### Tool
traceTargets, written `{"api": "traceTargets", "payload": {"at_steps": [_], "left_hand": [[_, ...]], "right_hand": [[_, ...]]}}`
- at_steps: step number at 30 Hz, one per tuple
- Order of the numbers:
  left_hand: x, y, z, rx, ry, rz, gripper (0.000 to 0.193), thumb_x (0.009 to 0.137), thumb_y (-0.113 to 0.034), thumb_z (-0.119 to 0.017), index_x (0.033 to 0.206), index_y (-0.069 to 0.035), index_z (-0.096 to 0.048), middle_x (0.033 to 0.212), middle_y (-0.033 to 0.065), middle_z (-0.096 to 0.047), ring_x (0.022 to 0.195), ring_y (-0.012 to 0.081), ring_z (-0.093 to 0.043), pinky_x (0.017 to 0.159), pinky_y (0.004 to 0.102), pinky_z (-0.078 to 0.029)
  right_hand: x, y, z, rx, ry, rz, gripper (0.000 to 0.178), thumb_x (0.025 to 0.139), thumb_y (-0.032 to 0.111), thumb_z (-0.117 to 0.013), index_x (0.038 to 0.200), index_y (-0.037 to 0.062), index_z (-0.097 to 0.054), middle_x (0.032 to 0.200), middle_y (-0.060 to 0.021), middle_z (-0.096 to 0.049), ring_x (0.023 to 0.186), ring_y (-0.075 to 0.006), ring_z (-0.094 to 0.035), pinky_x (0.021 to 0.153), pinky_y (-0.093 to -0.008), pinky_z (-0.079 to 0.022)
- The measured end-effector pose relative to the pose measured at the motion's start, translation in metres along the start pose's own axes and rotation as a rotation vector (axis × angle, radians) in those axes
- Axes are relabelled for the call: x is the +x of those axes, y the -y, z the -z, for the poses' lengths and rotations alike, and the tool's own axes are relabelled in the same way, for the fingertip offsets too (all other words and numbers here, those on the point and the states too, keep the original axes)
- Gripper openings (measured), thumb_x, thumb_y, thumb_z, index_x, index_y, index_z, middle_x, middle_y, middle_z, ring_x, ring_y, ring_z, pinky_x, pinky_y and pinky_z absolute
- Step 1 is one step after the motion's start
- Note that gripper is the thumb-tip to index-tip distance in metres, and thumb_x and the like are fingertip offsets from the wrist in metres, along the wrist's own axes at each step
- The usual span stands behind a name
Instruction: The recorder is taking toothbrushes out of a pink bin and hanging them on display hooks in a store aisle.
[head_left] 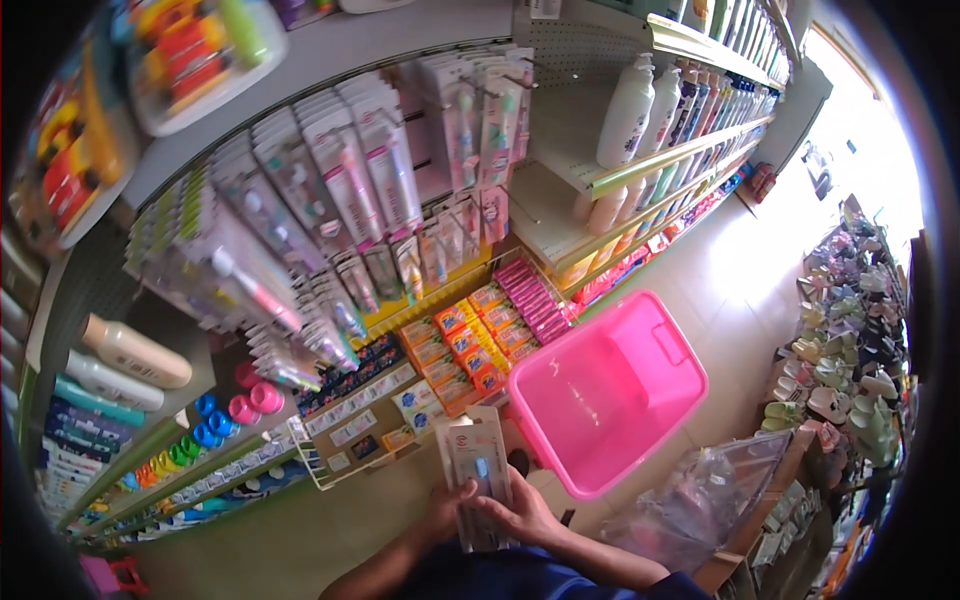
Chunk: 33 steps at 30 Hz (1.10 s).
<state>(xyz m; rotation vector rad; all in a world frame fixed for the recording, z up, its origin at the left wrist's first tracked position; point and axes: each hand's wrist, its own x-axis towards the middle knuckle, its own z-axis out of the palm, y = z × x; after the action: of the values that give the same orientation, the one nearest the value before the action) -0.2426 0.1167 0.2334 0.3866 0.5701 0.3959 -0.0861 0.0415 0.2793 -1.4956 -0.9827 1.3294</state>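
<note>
Close to my body, my left hand [447,508] and my right hand [526,512] are both closed around a narrow packaged toothbrush [474,455], gripping it from either side. The package is pale grey and white, with something light blue showing in its middle. Its top end looks like an open cardboard flap, and whether several packs are stacked there I cannot tell. My thumbs lie across its front. Ahead of my hands, many toothbrush packs [340,170] hang in rows from hooks on the rack.
A pink plastic tub [610,400] stands to the right of my hands. A wire-fronted shelf holds orange soap boxes [470,345] and pink packs [530,300]. Pump bottles [628,115] line the right shelves. Plastic bags [690,495] and footwear [835,370] are at the right.
</note>
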Motion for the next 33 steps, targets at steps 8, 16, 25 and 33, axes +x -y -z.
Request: {"api": "traceTargets", "payload": {"at_steps": [8,16,25,33], "left_hand": [[-0.052,-0.025,0.022,0.139,-0.049,-0.261,0.042,0.097,-0.025,-0.058,0.132,-0.003,-0.047,0.125,0.0121,-0.058,0.113,0.0243,-0.058,0.098,0.0408,-0.047],[-0.06,-0.092,-0.019,0.181,-0.181,-0.441,0.041,0.094,-0.017,-0.062,0.131,-0.004,-0.049,0.115,0.0089,-0.063,0.103,0.0211,-0.064,0.085,0.0367,-0.055],[-0.04,-0.138,-0.046,0.033,-0.044,-0.425,0.051,0.087,-0.025,-0.071,0.128,-0.003,-0.05,0.11,0.0134,-0.065,0.094,0.0255,-0.068,0.074,0.0413,-0.06],[0.023,-0.171,-0.096,0.178,-0.303,-0.484,0.044,0.09,-0.02,-0.068,0.126,-0.002,-0.053,0.112,0.0108,-0.064,0.099,0.0212,-0.065,0.083,0.0384,-0.057]], "right_hand": [[-0.004,0.032,-0.061,-0.228,-0.165,0.179,0.056,0.085,0.017,-0.068,0.133,0.0018,-0.044,0.112,-0.0196,-0.064,0.105,-0.0306,-0.064,0.088,-0.0408,-0.051],[0.018,0.078,-0.069,0.202,-0.08,0.177,0.049,0.093,0.024,-0.059,0.132,-0.0002,-0.045,0.117,-0.0165,-0.061,0.108,-0.0216,-0.06,0.092,-0.0362,-0.047],[0.068,0.11,-0.009,0.868,0.253,0.102,0.059,0.097,0.044,-0.041,0.133,-0.002,-0.044,0.113,-0.0131,-0.059,0.102,-0.022,-0.056,0.093,-0.0369,-0.045],[0.137,0.109,0.035,0.747,0.214,0.061,0.03,0.093,0.013,-0.064,0.115,-0.0009,-0.051,0.108,-0.0088,-0.064,0.1,-0.0136,-0.062,0.09,-0.0296,-0.049]]}}
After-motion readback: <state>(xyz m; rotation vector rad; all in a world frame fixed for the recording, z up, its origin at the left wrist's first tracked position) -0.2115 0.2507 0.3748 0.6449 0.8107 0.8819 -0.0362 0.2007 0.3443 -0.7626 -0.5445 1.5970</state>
